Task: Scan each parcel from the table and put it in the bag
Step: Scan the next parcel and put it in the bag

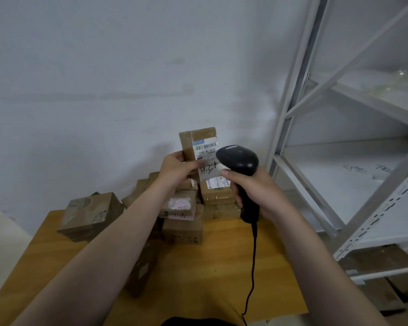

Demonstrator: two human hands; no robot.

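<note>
Both bare forearms stretch forward over the table, from its near edge toward the far one. The left hand is raised, its thumb and fingers pinching a parcel upright. The right hand, just beside it, curls round the handle of a scanner.

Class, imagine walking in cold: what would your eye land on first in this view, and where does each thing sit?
At centre, the left hand holds a brown labelled parcel upright before the white wall, while the right hand grips a black corded barcode scanner close beside it. Below them, more cardboard parcels are piled at the far edge of the wooden table. Grey metal shelving stands to the right.
</note>
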